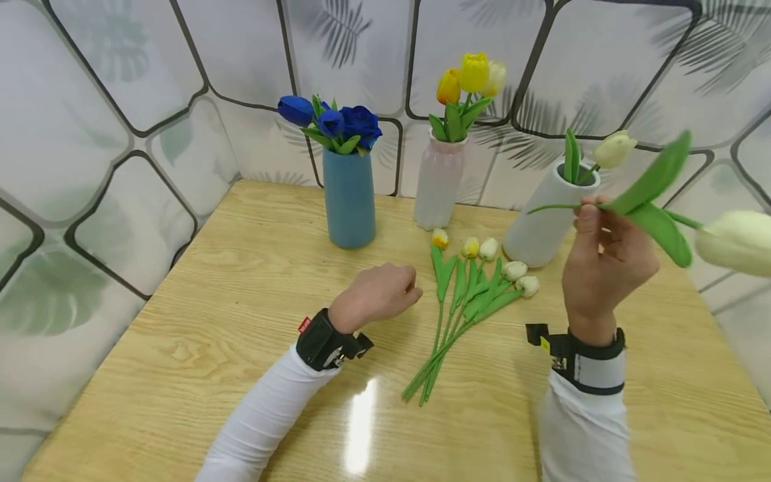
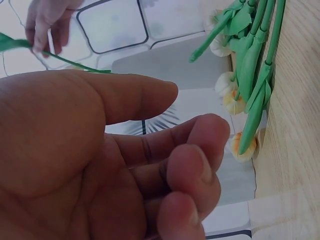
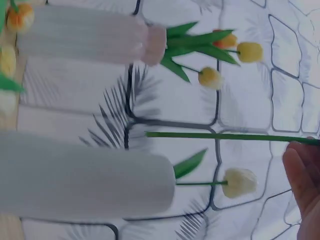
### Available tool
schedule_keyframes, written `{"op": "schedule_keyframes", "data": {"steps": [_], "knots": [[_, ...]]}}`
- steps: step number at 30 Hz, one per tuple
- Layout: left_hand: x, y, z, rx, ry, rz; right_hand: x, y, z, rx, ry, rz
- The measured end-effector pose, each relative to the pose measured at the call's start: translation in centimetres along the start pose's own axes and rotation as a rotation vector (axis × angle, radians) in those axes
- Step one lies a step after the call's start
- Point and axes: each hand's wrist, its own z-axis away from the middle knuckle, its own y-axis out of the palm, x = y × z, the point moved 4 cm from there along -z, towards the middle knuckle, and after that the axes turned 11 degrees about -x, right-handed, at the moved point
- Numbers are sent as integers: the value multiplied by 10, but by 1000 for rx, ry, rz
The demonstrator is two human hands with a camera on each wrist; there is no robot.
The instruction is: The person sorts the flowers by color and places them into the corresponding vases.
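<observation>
- Right hand [image 1: 611,258]: thumb and fingers pinch stem of white tulip [image 1: 662,234]; bloom extends to hand's right.
- Left hand [image 1: 376,294]: fingers loosely curled, nothing held.
- Between hands: loose tulips [image 1: 478,308].
- Just beyond right hand: white vase [image 1: 536,224].

Pale yellow wood-grained tabletop [image 1: 470,422]: smooth and glossy, with a bright streak of reflection. Blue cylindrical vase [image 1: 349,201] and white cylindrical vase [image 1: 538,224]: smooth, matt. White-and-pink bottle-shaped vase [image 1: 440,184]: faintly ribbed. Long-stemmed white artificial-looking tulip [image 1: 662,234]: plastic-like, smooth, low in sheen. White long sleeves [image 1: 271,408]: soft cloth, creased. Black wristband [image 1: 319,340]: matt, fabric-like.
</observation>
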Motion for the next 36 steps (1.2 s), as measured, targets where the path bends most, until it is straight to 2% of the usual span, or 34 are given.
{"op": "schedule_keyframes", "data": {"steps": [2,5,8,11,14,17,22,29,32,36], "knots": [[0,0,0,-2,-3,2,6,-2,-9,-94,-13,4],[2,-1,0,-6,-9,-6,7,-4,-22,-168,-54,49],[3,-1,0,-3,-11,-13,3,-4,-34,-182,-113,117],[4,0,0,5,-9,-14,-4,0,-42,-155,-141,146],[4,1,1,8,-10,-13,-16,6,-44,-117,-133,167],[4,1,1,12,-11,-11,-30,8,-42,-78,-117,235],[4,3,0,14,-6,-8,-55,6,-37,18,-70,328],[2,3,-1,12,2,-13,-83,3,-40,114,-63,427],[1,4,-1,15,1,-18,-92,5,-45,221,-22,513],[1,3,-1,19,-2,-31,-96,6,-48,439,5,656]]}}
